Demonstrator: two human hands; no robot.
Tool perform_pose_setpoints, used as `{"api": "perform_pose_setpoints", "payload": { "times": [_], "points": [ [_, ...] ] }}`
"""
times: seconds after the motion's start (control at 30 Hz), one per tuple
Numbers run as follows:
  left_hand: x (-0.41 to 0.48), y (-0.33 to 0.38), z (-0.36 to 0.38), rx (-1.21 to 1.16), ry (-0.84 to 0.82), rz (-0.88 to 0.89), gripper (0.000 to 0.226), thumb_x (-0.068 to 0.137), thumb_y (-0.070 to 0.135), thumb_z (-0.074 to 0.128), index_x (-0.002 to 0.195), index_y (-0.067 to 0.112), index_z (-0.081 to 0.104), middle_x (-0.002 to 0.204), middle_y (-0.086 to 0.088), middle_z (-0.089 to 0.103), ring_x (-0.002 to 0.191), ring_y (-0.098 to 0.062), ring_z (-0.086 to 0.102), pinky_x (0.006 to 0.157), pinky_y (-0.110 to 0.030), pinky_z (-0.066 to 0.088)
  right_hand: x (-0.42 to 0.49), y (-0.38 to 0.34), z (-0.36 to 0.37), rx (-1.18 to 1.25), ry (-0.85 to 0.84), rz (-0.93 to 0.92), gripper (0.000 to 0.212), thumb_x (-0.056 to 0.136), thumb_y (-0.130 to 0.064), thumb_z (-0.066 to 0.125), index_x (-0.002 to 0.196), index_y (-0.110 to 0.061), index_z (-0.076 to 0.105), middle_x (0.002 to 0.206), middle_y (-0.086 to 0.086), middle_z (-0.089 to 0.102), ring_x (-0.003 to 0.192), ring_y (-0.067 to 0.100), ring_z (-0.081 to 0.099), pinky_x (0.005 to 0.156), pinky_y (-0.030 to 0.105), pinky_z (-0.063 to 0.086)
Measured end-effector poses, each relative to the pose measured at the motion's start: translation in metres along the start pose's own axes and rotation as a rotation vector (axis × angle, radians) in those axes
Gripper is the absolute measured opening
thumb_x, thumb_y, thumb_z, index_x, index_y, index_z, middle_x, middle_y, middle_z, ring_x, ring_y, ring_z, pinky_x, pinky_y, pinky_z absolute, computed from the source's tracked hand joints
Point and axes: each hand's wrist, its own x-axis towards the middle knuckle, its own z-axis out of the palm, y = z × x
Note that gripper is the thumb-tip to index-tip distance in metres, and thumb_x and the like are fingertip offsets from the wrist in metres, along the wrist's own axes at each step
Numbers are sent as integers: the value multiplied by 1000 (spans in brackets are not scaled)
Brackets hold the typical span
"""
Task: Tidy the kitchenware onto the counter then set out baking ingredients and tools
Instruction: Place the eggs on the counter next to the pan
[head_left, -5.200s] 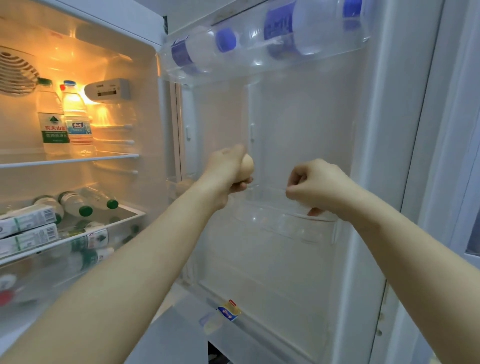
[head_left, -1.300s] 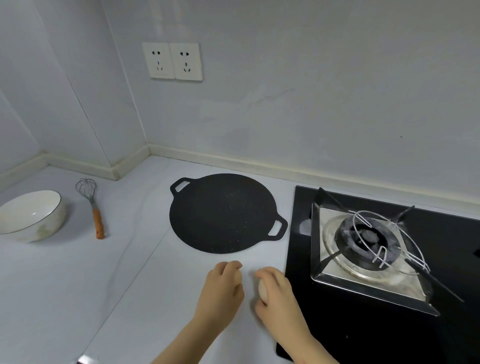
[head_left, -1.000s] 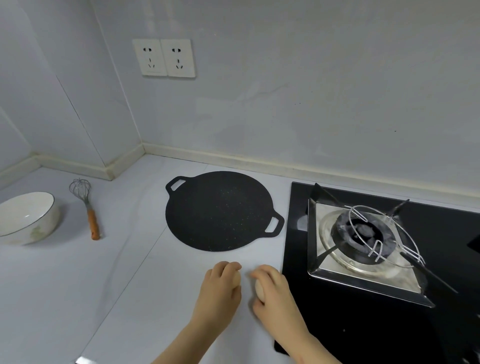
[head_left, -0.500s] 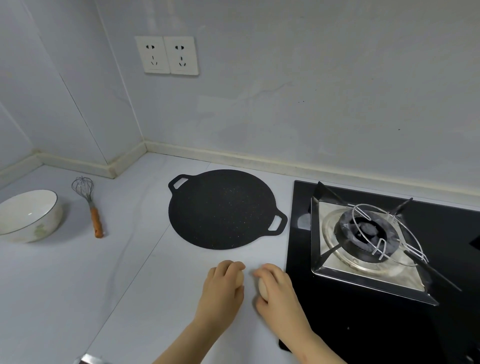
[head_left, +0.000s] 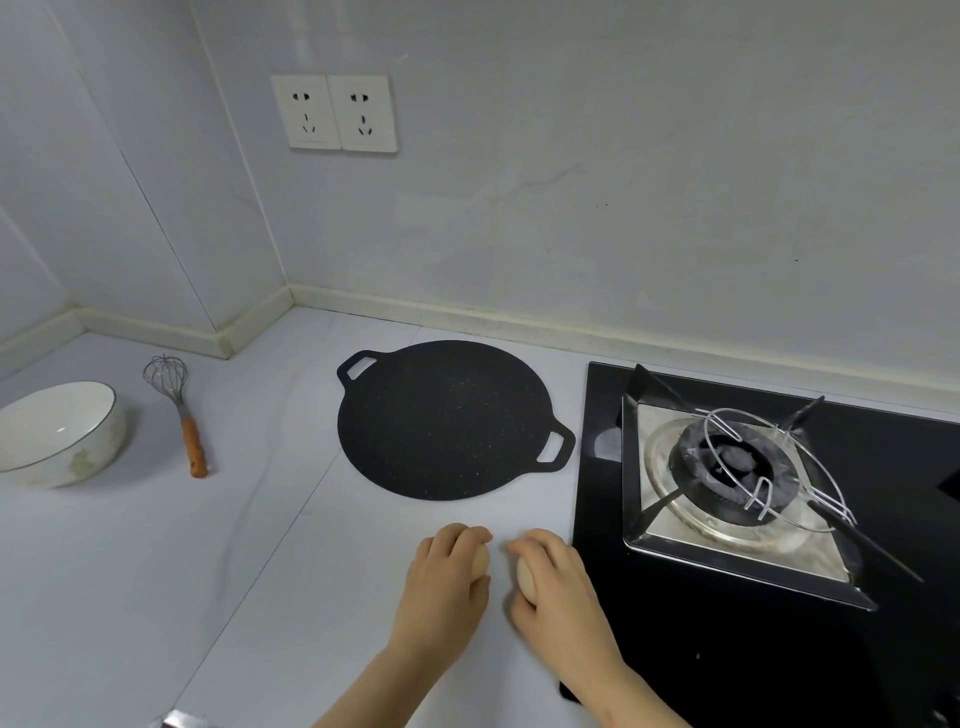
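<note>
- Surface (head_left: 156, 571), left of the hob (head_left: 727, 649), carried the black pan (head_left: 441, 421), bowl (head_left: 57, 431) and whisk (head_left: 179, 410), already set out.
- Left grip (head_left: 441, 582) and right grip (head_left: 558, 587), at the fridge door seconds earlier, were down on it near the pan, each curled round an egg.
- Left egg (head_left: 482, 562) and right egg (head_left: 525, 578) sat low, seemingly on the surface; letting go looked next.

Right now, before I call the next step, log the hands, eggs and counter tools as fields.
left hand: grips an egg, just above or on the counter
right hand: grips a second egg, beside the hob edge
eggs gap: apart, not touching
pan: black, flat on counter beyond both hands
whisk: lying left of pan, orange handle nearest
bowl: white, upright, far left
hob top: wire rack over burner
</note>
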Motion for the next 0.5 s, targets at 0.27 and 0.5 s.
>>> {"api": "perform_pose_setpoints", "payload": {
  "times": [0.27,0.5],
  "points": [
    [-1,-2,2,-12,-6,-8,44,97,23,41,139,28,32,143,12,32,129,-9,32,104,-13,24,0,1,3,5,50,-2,47,93,-20,44,138,-28,36,146,-12,24,135,7,23,107,12,20],
    [0,-1,3,-29,-14,-22,44,97,22,42,139,27,32,143,11,31,129,-10,32,104,-14,24,0,6,16,-132,189,-20,53,37,-26,86,87,-27,69,91,-7,65,81,13,66,67,21,54]
  ]
}}
